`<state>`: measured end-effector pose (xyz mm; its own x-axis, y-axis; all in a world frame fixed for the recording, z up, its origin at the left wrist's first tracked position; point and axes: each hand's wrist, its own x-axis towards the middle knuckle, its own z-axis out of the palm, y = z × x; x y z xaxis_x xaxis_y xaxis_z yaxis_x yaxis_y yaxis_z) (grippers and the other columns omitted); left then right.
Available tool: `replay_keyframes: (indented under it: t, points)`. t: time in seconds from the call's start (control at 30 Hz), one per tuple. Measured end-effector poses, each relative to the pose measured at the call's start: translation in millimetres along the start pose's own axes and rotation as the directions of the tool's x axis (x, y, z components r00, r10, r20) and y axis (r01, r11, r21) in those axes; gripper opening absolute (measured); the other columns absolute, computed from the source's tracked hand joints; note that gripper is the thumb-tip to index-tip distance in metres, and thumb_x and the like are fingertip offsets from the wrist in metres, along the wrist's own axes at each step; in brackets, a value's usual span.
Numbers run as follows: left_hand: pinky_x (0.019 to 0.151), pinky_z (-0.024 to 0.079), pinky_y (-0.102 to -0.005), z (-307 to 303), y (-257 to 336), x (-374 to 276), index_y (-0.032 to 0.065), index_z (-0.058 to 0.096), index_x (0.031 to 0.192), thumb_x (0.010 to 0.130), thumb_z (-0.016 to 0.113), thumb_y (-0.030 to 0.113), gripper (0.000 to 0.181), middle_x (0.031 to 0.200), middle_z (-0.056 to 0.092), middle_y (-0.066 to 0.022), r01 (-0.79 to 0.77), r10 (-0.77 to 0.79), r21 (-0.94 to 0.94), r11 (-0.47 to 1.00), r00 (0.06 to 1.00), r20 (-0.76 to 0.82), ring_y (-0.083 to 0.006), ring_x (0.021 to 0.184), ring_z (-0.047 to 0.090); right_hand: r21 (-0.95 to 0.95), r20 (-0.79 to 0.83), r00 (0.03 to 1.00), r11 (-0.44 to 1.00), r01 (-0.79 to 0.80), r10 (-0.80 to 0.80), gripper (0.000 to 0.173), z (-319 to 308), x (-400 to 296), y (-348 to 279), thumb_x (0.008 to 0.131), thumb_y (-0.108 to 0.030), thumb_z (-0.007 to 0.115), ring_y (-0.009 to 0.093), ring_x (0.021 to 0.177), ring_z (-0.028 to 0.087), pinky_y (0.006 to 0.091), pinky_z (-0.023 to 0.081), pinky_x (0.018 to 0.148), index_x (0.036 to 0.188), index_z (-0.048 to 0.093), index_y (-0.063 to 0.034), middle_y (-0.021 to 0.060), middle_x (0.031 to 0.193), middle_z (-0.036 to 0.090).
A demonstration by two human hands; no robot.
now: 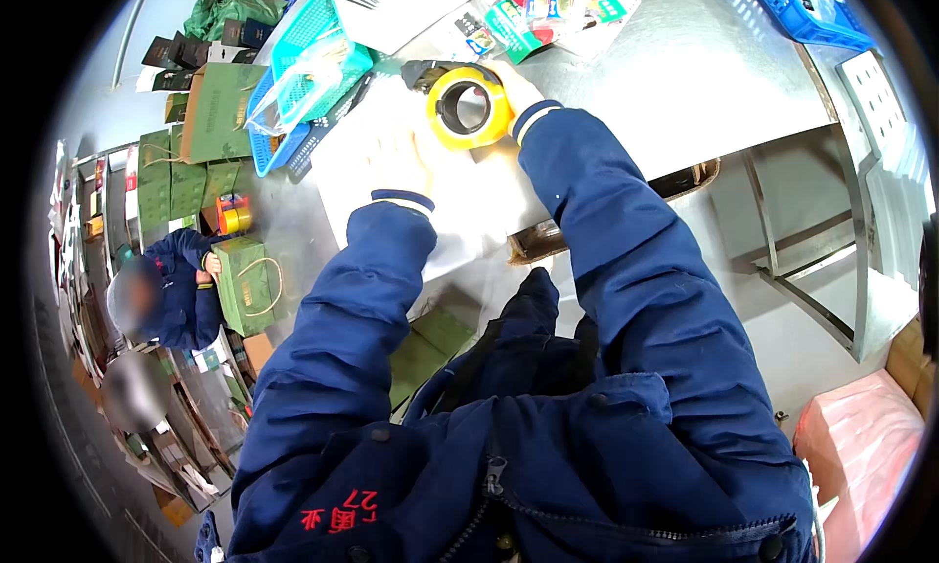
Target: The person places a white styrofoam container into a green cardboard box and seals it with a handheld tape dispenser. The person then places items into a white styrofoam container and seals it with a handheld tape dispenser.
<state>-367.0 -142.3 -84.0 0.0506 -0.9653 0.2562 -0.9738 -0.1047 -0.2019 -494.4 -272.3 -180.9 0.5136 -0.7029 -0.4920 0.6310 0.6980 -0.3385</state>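
In my right hand [517, 93] is a tape dispenser with a fat yellow roll of packing tape [445, 126]. My fingers grip the roll's right side, and the black dispenser head [425, 73] points left. Below the roll lies a bright white sheet or flat box [337, 189] on the metal table [704, 86]; glare hides which it is. My left hand [400, 159] rests over the left part of this white surface. Its fingers are washed out by the light, so their pose is unclear.
Teal [308, 49] and blue baskets [264, 141] stand at the left. Printed packets [546, 13] and a white box [400, 9] lie at the back. Another blue basket [810, 13] sits far right. A co-worker [183, 284] handles a green gift bag [246, 284] at left.
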Motion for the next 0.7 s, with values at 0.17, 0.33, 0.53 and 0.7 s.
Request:
replay_keyframes:
  t: [0.17,0.33,0.53,0.7]
  points:
    - [0.083,0.042,-0.0407,3,8,-20,-0.0022,0.054,0.100,0.083,0.055,0.012,0.022,0.102,0.053,-0.0193,-0.165,0.128,-0.162,0.973,0.968,-0.216,-0.0349,0.093,0.052,0.107,0.020,0.998,0.993,-0.054,0.052,0.029,-7,8,3,0.086,-0.032,0.055,0.020,0.077,0.063,0.0348,0.053,0.072,0.095,0.060,-0.0047,0.0093,0.089,0.065]
    - [0.086,0.040,-0.0412,-7,14,-25,0.0004,0.053,0.110,0.084,0.053,0.011,0.027,0.109,0.051,-0.0190,-0.108,0.089,-0.180,0.978,0.990,-0.112,-0.0342,0.098,0.051,0.226,0.110,0.992,0.970,-0.090,0.066,0.030,2,-24,4,0.083,-0.032,0.059,0.017,0.077,0.063,0.0293,0.052,0.071,0.096,0.061,-0.0050,0.0099,0.088,0.064]
    - [0.090,0.039,-0.0421,-9,10,-19,0.0078,0.051,0.120,0.081,0.053,0.003,0.039,0.114,0.050,-0.0154,-0.325,0.310,-0.098,0.940,0.940,-0.146,-0.0332,0.106,0.048,0.359,0.010,0.998,0.931,-0.068,0.069,0.029,-58,-109,38,0.085,-0.025,0.058,0.019,0.077,0.062,0.0299,0.051,0.071,0.097,0.060,0.0017,0.0104,0.089,0.064]
    - [0.093,0.037,-0.0415,-6,8,-13,0.0076,0.049,0.122,0.078,0.053,-0.003,0.046,0.117,0.049,-0.0155,-0.381,0.366,-0.160,0.911,0.924,-0.113,-0.0332,0.108,0.047,0.247,-0.108,0.990,0.963,0.111,-0.087,0.034,-81,-255,90,0.092,-0.030,0.044,0.018,0.066,0.060,0.0277,0.049,0.056,0.099,0.057,0.0006,0.0113,0.087,0.063]
